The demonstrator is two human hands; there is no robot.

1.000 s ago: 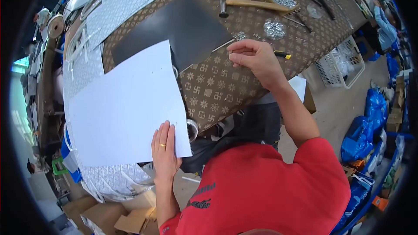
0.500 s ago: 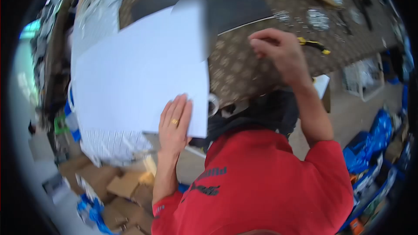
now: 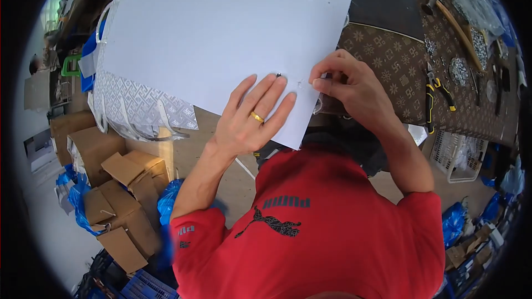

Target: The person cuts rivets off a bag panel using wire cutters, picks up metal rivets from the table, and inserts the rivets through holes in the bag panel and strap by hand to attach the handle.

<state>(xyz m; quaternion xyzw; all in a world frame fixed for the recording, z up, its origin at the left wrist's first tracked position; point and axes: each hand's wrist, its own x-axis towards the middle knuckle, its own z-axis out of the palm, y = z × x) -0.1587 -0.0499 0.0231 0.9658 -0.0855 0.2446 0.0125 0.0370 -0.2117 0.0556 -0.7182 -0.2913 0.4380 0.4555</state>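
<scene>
A large white sheet [image 3: 210, 27] lies spread out under the left grip [image 3: 249, 113], stretching away and leftward from it. A small dark spot [image 3: 279, 75] shows just beyond that grip, faint marks [image 3: 300, 83] near the right grip [image 3: 357, 87].

Single view, head-worn: faces forward and steeply down over the red short-sleeved shirt [image 3: 332, 221]; close above the large white sheet [image 3: 221, 33] and brown patterned table [image 3: 382, 55]; wide field, dark corners.
</scene>
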